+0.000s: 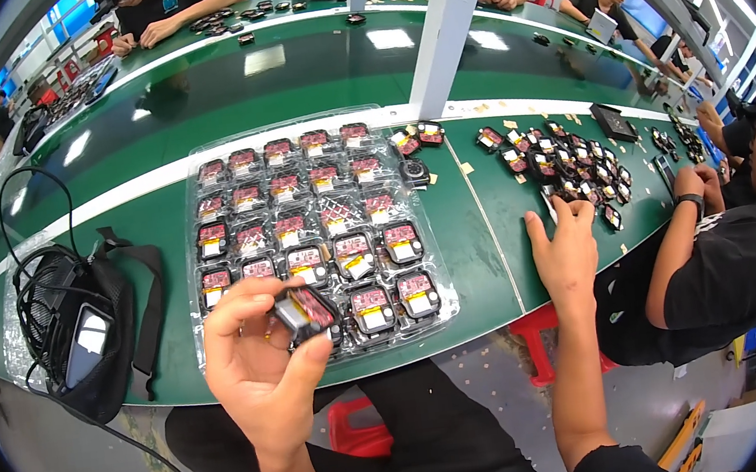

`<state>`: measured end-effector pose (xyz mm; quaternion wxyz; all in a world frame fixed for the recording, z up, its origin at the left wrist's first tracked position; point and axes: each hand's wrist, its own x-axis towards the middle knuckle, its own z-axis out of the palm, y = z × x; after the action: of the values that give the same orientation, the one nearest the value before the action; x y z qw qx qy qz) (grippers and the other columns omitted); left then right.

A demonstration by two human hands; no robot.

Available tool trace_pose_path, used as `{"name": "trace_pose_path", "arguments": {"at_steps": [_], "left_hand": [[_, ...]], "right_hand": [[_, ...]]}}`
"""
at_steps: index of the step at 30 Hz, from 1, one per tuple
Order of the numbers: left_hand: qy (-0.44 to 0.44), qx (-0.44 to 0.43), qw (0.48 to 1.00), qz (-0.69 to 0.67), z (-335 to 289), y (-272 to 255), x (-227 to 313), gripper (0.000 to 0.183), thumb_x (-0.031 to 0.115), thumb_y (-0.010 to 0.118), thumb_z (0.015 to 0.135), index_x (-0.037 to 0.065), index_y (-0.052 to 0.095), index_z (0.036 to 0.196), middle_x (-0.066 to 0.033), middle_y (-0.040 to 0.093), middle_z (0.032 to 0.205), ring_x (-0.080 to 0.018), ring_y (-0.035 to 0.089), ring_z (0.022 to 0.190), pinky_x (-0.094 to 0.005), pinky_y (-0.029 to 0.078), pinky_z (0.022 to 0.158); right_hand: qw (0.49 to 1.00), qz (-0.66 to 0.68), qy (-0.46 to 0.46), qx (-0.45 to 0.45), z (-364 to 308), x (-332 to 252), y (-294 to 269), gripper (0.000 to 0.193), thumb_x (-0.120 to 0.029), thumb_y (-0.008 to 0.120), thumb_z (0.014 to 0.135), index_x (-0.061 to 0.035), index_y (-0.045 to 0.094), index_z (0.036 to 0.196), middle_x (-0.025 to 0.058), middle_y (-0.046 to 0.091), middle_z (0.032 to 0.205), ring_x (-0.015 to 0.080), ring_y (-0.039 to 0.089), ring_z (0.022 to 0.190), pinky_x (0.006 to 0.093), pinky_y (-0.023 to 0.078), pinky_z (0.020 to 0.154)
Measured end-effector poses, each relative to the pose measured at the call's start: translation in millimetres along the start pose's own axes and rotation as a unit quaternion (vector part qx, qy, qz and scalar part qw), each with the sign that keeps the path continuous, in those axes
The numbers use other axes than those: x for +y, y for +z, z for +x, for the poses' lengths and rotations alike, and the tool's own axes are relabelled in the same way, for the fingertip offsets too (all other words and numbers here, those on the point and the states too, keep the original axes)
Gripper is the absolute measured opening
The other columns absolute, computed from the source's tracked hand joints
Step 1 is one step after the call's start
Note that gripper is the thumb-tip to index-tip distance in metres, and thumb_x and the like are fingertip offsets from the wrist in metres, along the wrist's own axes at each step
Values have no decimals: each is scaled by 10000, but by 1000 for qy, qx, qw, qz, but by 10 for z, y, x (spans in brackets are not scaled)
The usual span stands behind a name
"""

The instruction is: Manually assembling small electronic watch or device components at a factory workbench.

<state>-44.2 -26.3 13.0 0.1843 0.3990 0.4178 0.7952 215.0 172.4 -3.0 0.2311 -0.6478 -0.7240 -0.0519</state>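
1. Left hand (257, 357): raised over the near edge of the green counter (482, 252), its fingers curled around a small square module (305, 311) with a red-and-grey face. The thumb presses on one side of the module and the fingertips on the other, and the part is tilted.
2. Small square module: held in the air just in front of the near row of the clear plastic tray (317, 234), overlapping one of the tray's front pockets in this view.
3. Clear plastic tray: lies flat on the counter between the two hands. Its pockets, set in rows, hold many like modules with red faces, and several of the near ones carry yellow patches.
4. Right hand (568, 247): laid palm-down on the counter to the right of the tray, fingers spread and holding nothing. Its fingertips reach the near edge of a loose heap of small dark parts (566, 163).
5. Black pouch (91, 334): sits on the counter at the left with a black cable (28, 276) coiled around it, well apart from the tray.
6. Neighbouring person (726, 262): seated at the right in a dark shirt, with a hand near the same heap.
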Motion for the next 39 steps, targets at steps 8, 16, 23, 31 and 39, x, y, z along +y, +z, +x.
{"name": "trace_pose_path", "arguments": {"at_steps": [8,16,23,31,39], "left_hand": [[45,-12,891,451,423,-8,-30,235,-120,698,777,-13,594,958,-133,567,1178,-214,610,1069,-364,519,979],[28,-9,811,584,611,-66,-78,160,-14,755,798,-3,667,931,-138,659,1066,-337,651,978,-394,516,814],[35,-74,713,696,491,-97,-73,261,199,727,885,21,732,1076,-144,692,1215,-352,606,1212,-507,383,1101],[28,-131,921,366,189,-16,274,418,168,814,798,-6,697,1159,-192,668,1242,-309,665,1102,-399,523,916],[-138,-227,962,-64,-193,195,4,590,186,879,768,-31,633,1259,-176,597,1301,-278,600,1206,-390,513,999]], "right_hand": [[995,93,-45,17,-147,-48,-5,248,-244,716,899,-76,614,1050,128,600,1125,381,679,854,469,524,720],[991,126,-39,20,-154,-69,-44,195,-195,716,887,-61,599,967,87,625,1003,330,667,825,427,511,702],[961,241,-134,22,-157,25,2,263,-83,815,780,-27,627,955,94,664,993,239,634,701,345,489,609],[810,498,-307,-30,-595,-382,-300,549,-163,944,653,-34,617,1074,176,703,1108,215,716,818,299,590,684],[685,659,-255,-178,-934,-828,-508,573,-195,918,707,6,533,1080,236,682,1169,249,718,929,330,599,770]]}}
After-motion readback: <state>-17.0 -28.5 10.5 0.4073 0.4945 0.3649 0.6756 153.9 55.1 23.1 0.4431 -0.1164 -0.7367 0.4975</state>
